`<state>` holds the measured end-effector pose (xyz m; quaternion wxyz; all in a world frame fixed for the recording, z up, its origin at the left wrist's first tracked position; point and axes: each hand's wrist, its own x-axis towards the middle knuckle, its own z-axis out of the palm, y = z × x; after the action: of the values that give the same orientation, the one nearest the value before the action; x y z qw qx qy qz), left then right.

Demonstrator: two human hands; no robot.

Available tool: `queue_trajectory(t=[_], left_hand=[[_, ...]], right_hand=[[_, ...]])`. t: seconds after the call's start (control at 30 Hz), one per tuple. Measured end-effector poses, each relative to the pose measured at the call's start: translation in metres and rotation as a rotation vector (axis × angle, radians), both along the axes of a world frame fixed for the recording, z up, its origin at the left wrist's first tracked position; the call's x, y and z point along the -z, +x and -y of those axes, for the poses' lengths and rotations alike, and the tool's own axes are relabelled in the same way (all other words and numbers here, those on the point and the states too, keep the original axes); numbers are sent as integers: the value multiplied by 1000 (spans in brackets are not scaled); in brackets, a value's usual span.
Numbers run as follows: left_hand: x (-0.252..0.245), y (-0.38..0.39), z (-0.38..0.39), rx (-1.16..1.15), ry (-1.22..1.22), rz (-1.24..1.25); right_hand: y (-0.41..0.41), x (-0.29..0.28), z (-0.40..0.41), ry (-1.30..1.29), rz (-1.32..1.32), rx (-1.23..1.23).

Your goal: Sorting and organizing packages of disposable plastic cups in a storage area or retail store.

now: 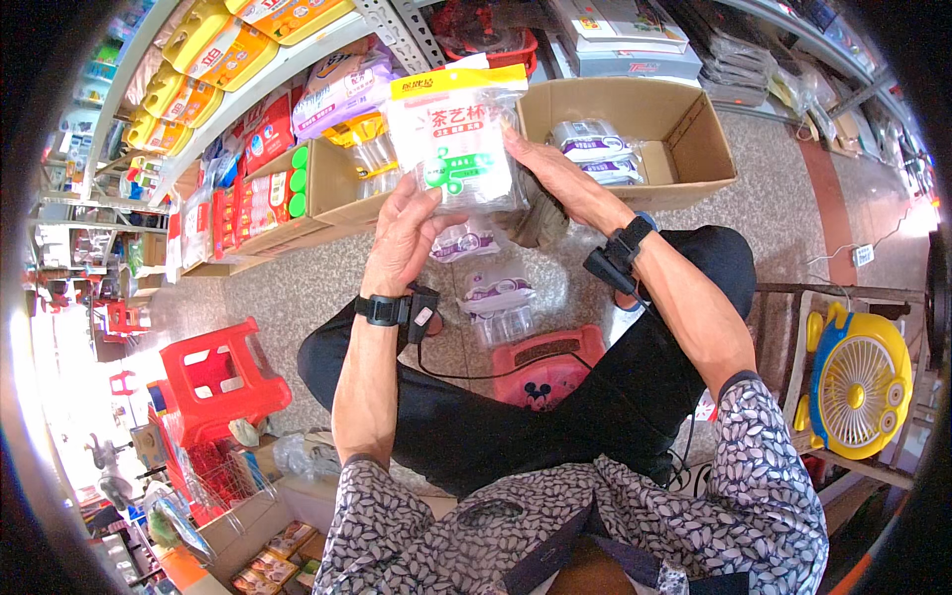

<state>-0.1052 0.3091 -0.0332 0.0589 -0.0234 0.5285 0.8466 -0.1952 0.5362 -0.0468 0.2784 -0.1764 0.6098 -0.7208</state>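
A clear plastic pack of disposable cups (476, 141) with a yellow top strip and printed front is held up between both hands. My left hand (407, 230) grips its lower left corner, the thumb across the front. My right hand (554, 171) holds its right edge, some fingers hidden behind it. A dark cloth-like thing (539, 212) shows below the pack, beside my right hand. Beneath, cup packs with purple print (500, 297) lie on the floor. To the right, an open cardboard box (692, 141) contains similar purple-printed packs (595, 152).
A red plastic stool (216, 379) stands at the left, and a pink stool with a cartoon mouse (547, 364) is between the legs. A yellow fan (859, 383) is at the right. Shelves with yellow jugs (216, 44) rise upper left, above boxes of red-packed cups (264, 204).
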Motion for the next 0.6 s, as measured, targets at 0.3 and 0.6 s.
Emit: queue_trajectory(t=[0.3, 0.6], left_hand=[[5, -3, 5, -15, 7, 63], [-5, 2, -3, 60, -65, 73]], right_hand=[[3, -1, 7, 37, 147, -50], [8, 1, 9, -32, 346, -7]])
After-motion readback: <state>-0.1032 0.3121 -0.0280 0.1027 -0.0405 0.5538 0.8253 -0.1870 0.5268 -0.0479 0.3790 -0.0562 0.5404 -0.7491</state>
